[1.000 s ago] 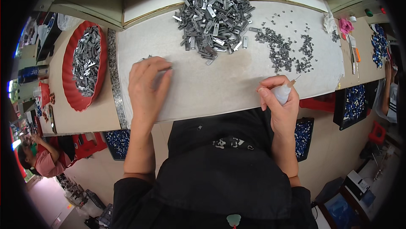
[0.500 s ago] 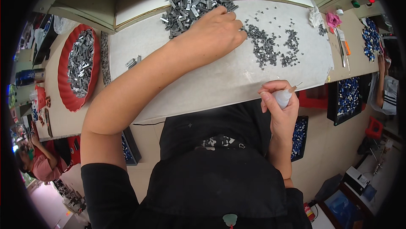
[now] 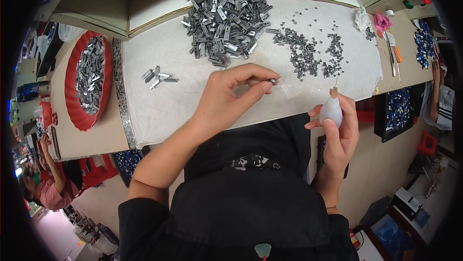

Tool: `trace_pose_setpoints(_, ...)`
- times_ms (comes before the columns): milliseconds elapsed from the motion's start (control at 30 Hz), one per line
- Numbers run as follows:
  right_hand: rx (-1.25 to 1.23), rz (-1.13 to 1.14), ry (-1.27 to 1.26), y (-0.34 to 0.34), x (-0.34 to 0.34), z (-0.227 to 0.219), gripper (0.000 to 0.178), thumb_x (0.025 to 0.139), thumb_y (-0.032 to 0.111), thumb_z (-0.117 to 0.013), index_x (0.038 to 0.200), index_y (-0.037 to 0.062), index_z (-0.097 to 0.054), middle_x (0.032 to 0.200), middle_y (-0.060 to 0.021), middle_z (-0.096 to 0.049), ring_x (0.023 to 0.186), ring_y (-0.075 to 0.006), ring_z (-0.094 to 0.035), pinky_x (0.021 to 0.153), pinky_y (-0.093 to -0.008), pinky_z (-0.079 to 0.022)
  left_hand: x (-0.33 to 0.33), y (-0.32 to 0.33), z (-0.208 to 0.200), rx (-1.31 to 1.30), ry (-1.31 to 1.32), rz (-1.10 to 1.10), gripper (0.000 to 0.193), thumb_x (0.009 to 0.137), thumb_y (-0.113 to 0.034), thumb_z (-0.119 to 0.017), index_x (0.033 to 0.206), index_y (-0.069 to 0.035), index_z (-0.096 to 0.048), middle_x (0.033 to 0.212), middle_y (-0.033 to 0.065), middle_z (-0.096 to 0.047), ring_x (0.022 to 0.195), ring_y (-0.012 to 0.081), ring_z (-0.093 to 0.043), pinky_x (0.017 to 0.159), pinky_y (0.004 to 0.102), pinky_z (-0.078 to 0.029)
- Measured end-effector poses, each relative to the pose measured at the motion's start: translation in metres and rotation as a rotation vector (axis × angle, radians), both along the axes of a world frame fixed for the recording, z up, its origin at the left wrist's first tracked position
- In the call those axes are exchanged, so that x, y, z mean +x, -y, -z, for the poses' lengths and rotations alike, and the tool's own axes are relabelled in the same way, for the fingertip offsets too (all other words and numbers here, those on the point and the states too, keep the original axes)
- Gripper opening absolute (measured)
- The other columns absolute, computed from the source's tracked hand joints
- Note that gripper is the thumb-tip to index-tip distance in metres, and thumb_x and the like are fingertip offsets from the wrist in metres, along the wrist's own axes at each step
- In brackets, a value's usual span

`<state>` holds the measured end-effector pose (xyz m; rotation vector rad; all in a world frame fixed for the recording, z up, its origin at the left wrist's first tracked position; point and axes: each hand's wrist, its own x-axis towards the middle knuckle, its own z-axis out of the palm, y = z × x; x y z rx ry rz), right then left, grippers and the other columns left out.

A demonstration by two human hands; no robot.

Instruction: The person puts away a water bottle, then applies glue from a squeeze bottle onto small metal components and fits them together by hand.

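My left hand (image 3: 231, 92) is closed in a pinch over the white work sheet (image 3: 202, 99), with a small grey metal piece (image 3: 273, 81) between thumb and forefinger. In my right hand (image 3: 340, 140) is a small white squeeze bottle (image 3: 331, 112), its thin needle tip pointing away from me. A heap of grey metal clips (image 3: 226, 20) lies beyond my left hand. Tiny dark metal parts (image 3: 301, 53) are scattered ahead of my right hand. Several loose clips (image 3: 159, 76) rest on the sheet at the left.
A red scalloped basket (image 3: 72, 92) of metal clips stands at the left. At the right are a pink cloth-like bundle (image 3: 382, 21), tweezers (image 3: 389, 53), an orange-handled tool (image 3: 397, 54) and a black tray (image 3: 386, 130) of blue and white pieces. Other people sit on both sides.
My left hand has come back from the clip heap toward me, now with a metal piece in its fingers. My right hand has turned the bottle so its needle points away.
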<state>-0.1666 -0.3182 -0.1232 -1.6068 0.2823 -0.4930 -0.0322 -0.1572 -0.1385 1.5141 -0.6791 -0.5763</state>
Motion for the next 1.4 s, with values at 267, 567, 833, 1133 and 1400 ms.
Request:
trace_pose_setpoints(267,0.115,0.254,0.196,-0.01,0.006,-0.012,0.037,0.063,0.014,-0.072,0.084,0.0037,-0.043,0.088,-0.0123,-0.048,0.065,-0.015,-0.051,0.055,-0.0234,-0.045,-0.012,-0.001,0.015,-0.237,-0.337,-0.11,0.017,0.079,0.004,-0.055,0.096,0.005,-0.055,0.091,0.0151,-0.061,0.082,0.0171,-0.06,0.075,0.0267,-0.049)
trace_pose_setpoints(567,-0.401,0.193,0.26,-0.016,0.009,-0.006,0.048,0.059,0.034,-0.078,0.089,0.0088,-0.049,0.083,-0.0061,-0.048,0.064,-0.0145,-0.052,0.06,-0.0247,-0.041,-0.013,-0.005,0.019,-0.195,-0.172,-0.119,0.016,0.076,0.007,-0.055,0.092,0.004,-0.058,0.092,0.013,-0.06,0.086,0.0177,-0.058,0.079,0.0287,-0.046)
trace_pose_setpoints(833,-0.572,0.025,0.256,-0.018,0.009,-0.007,0.046,0.057,0.02,-0.08,0.091,0.0084,-0.051,0.081,-0.0054,-0.049,0.062,-0.0133,-0.053,0.054,-0.0228,-0.044,-0.013,-0.006,0.02,-0.172,-0.06,-0.128,0.017,0.075,0.008,-0.056,0.091,0.004,-0.058,0.091,0.0126,-0.061,0.087,0.0184,-0.058,0.078,0.0287,-0.045)
trace_pose_setpoints(1133,-0.605,0.018,0.249,-0.018,0.01,-0.007,0.046,0.057,0.017,-0.08,0.091,0.0073,-0.051,0.081,-0.0057,-0.05,0.063,-0.0141,-0.054,0.053,-0.0227,-0.045,-0.014,-0.005,0.018,-0.164,-0.065,-0.13,0.016,0.074,0.007,-0.057,0.09,0.004,-0.059,0.091,0.0123,-0.061,0.088,0.0186,-0.058,0.079,0.0287,-0.045)
trace_pose_setpoints(1400,-0.624,0.007,0.23,-0.018,0.01,-0.008,0.046,0.056,0.015,-0.08,0.091,0.0073,-0.051,0.081,-0.0058,-0.05,0.062,-0.0152,-0.055,0.053,-0.023,-0.046,-0.013,-0.006,0.018,-0.159,-0.053,-0.126,0.017,0.074,0.007,-0.057,0.09,0.003,-0.059,0.09,0.0119,-0.061,0.088,0.0183,-0.058,0.079,0.0281,-0.044)
